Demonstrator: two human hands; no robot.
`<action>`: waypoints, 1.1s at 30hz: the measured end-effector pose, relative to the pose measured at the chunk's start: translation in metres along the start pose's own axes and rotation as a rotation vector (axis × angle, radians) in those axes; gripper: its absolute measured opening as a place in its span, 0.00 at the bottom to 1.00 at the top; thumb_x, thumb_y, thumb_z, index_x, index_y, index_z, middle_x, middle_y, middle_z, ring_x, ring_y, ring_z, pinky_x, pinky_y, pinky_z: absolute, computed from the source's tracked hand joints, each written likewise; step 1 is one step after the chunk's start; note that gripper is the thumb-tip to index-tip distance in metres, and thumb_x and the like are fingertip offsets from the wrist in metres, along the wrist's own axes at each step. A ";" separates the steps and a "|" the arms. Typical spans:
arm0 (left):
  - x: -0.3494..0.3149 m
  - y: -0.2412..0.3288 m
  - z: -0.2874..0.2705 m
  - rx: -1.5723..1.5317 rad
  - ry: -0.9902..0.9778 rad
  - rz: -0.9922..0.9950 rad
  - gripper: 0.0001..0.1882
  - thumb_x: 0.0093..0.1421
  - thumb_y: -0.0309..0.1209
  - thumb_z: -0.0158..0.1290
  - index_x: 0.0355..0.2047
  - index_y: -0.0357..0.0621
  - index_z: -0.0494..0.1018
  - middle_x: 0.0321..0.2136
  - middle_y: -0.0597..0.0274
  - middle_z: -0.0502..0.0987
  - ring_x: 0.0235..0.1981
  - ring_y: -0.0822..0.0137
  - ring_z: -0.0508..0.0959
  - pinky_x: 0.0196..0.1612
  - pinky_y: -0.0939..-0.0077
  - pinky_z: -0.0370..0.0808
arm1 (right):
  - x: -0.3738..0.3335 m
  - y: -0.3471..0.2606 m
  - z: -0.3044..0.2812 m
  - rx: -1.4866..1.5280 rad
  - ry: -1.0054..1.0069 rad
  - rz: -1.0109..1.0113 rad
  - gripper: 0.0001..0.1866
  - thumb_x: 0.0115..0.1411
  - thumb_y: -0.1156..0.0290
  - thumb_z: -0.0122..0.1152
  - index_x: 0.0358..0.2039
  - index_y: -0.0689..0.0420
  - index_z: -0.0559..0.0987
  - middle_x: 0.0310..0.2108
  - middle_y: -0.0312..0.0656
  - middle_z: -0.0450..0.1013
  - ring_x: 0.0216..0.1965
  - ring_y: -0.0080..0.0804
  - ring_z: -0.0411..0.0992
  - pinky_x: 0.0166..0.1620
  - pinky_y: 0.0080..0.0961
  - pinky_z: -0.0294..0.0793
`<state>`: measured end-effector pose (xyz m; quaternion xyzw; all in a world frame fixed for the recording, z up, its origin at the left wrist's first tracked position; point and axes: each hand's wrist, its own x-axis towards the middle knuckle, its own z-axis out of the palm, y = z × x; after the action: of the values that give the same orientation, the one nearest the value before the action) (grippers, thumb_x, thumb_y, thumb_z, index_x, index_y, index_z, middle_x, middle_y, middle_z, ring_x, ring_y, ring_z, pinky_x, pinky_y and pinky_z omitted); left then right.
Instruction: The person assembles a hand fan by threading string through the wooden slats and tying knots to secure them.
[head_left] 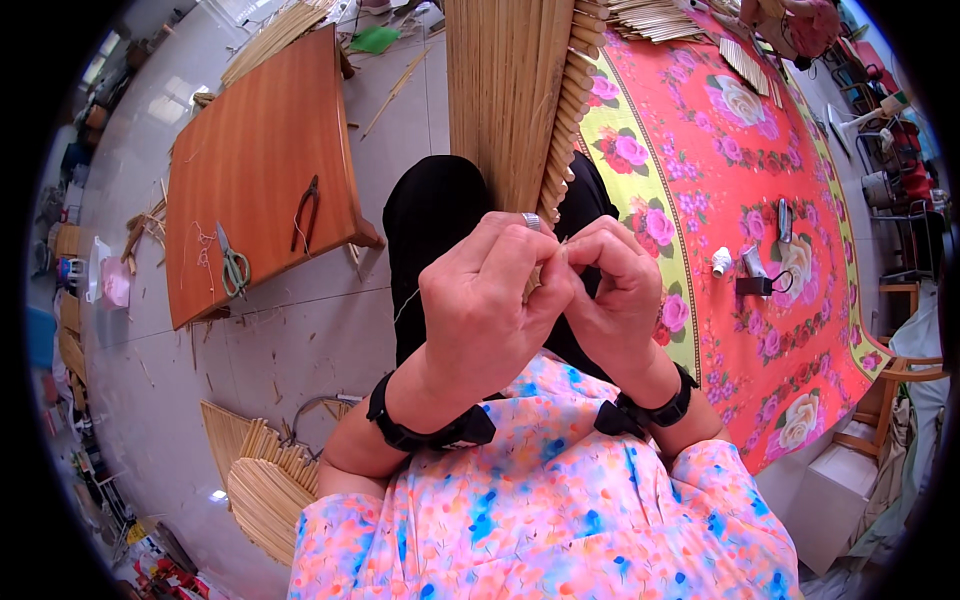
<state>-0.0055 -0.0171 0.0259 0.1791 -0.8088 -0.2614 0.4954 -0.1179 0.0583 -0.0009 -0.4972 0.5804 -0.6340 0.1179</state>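
- A long panel of slender tan sticks [510,100] is lodged between black-clad knees [435,200], its near end just beyond the grip.
- The left hand [490,300] and right hand [615,285] are closed in fingertip pinches, brought together; what is pinched cannot be told.
- A thin pale thread [408,302] is seen left of the grip.
- Farther left, green-handled scissors [235,270] and dark pliers [305,215] are laid on a brown wooden table [260,140].
- Rightward, a red floral cloth [725,395] is spread.

Tan panel of slender stalks [505,95], stepped right edge, narrow end between knees [435,195]
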 end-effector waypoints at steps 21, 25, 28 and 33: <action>0.001 0.002 -0.005 -0.013 -0.029 -0.058 0.06 0.51 0.17 0.58 0.27 0.38 0.72 0.26 0.54 0.77 0.25 0.65 0.79 0.28 0.77 0.75 | 0.002 -0.003 0.000 -0.078 -0.006 -0.037 0.07 0.46 0.82 0.68 0.23 0.60 0.77 0.21 0.37 0.69 0.20 0.24 0.68 0.23 0.19 0.66; 0.019 0.009 -0.030 -0.319 -0.187 -0.097 0.06 0.53 0.17 0.58 0.28 0.38 0.72 0.27 0.54 0.78 0.24 0.70 0.77 0.26 0.81 0.72 | 0.003 0.000 -0.001 -0.033 0.021 -0.030 0.06 0.47 0.83 0.67 0.23 0.61 0.77 0.22 0.37 0.70 0.20 0.23 0.69 0.23 0.19 0.66; 0.025 0.025 -0.055 -0.806 -0.336 -0.013 0.04 0.57 0.25 0.58 0.27 0.37 0.77 0.28 0.47 0.78 0.21 0.65 0.78 0.23 0.78 0.74 | 0.002 0.000 -0.003 0.026 0.035 0.011 0.06 0.48 0.84 0.66 0.23 0.62 0.77 0.23 0.37 0.71 0.21 0.22 0.69 0.24 0.18 0.67; 0.024 0.066 -0.059 -1.308 -0.313 0.163 0.05 0.52 0.20 0.56 0.27 0.29 0.77 0.22 0.50 0.74 0.17 0.63 0.75 0.18 0.77 0.70 | -0.001 0.003 -0.001 0.116 0.033 0.062 0.05 0.51 0.84 0.65 0.24 0.62 0.77 0.24 0.36 0.70 0.22 0.18 0.68 0.24 0.16 0.65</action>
<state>0.0344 0.0081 0.1048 -0.2589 -0.5574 -0.6818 0.3969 -0.1195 0.0593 -0.0034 -0.4607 0.5598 -0.6707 0.1565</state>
